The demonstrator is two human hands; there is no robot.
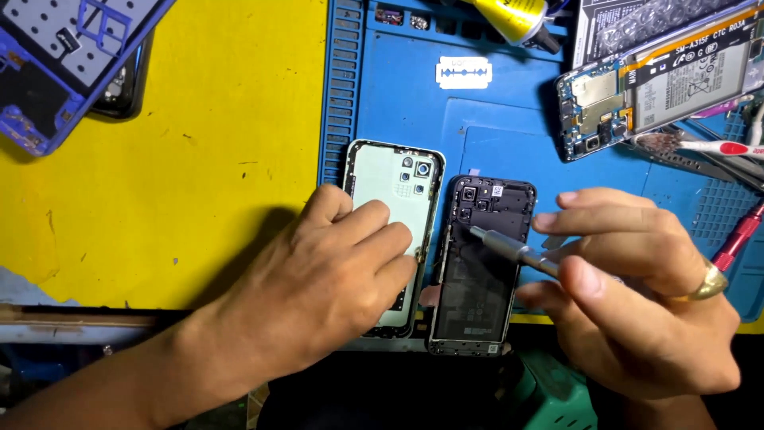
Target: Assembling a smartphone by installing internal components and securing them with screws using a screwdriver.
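Pressing hand: the left hand [318, 279] lies flat in the lower middle of the frame, fingers spread narrow and pushed down on the pale back cover [395, 199], gripping nothing.
Tool hand: the right hand [637, 302], lower right, has thumb and fingers pinched round a slim metal screwdriver [509, 248]; a gold ring [711, 283] sits on one finger.
Screwdriver tip: touching the upper part of the opened phone [481, 271], just below its camera cluster.
Opened phone: dark, lying flat at the centre of the frame, its top on the blue mat [493, 119] and its foot hanging over the near edge; it sits just beside the back cover, on the right.
Back cover: inner face up, camera holes at its upper right corner, lower half hidden under the left hand.
Upper middle: a razor blade [464, 73] lies on the mat, well apart from both hands.
Upper right: a second opened phone [660, 87] with its battery showing, and a red-handled tool [738, 236] near the right edge.
Left side: yellow tabletop [199, 159], with a blue phone frame [56, 64] in the upper left corner.
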